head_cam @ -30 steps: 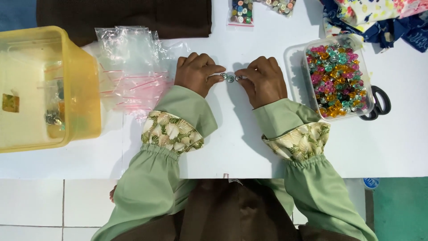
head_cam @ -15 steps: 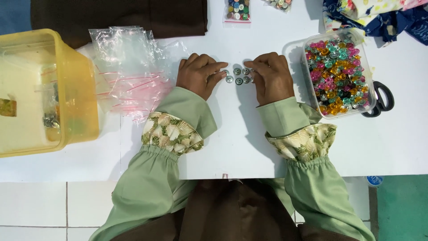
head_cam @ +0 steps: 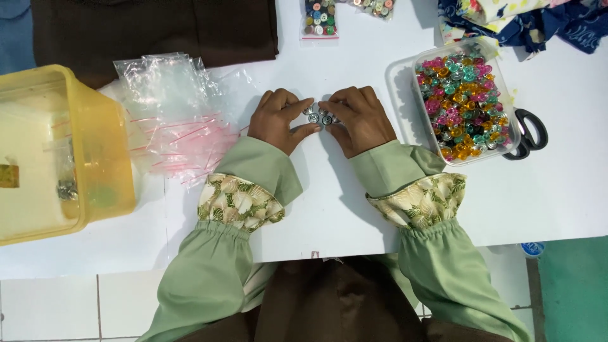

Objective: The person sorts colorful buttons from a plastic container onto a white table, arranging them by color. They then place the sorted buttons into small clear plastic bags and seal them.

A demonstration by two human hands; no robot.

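Observation:
Several small silvery buttons [head_cam: 318, 114] lie in a tight cluster on the white table [head_cam: 354, 209]. My left hand [head_cam: 277, 118] rests to their left, fingertips touching the cluster. My right hand [head_cam: 361, 118] sits to their right, its fingertips also pressed against the buttons. Both hands cup the little group between them, fingers curled; neither lifts a button clear of the table. Both arms wear light green sleeves with floral cuffs.
A clear tub of colourful buttons [head_cam: 465, 101] stands right of my right hand, black scissors [head_cam: 529, 133] beside it. A pile of clear plastic bags [head_cam: 174, 117] and a yellow bin [head_cam: 60, 152] lie left. A bagged button set [head_cam: 320, 19], dark cloth [head_cam: 152, 28] and patterned fabric [head_cam: 525, 19] are at the back.
A second ago both hands held something small between them; then the buttons lay spread on the table. Now my fingertips have pushed them together into a tight cluster.

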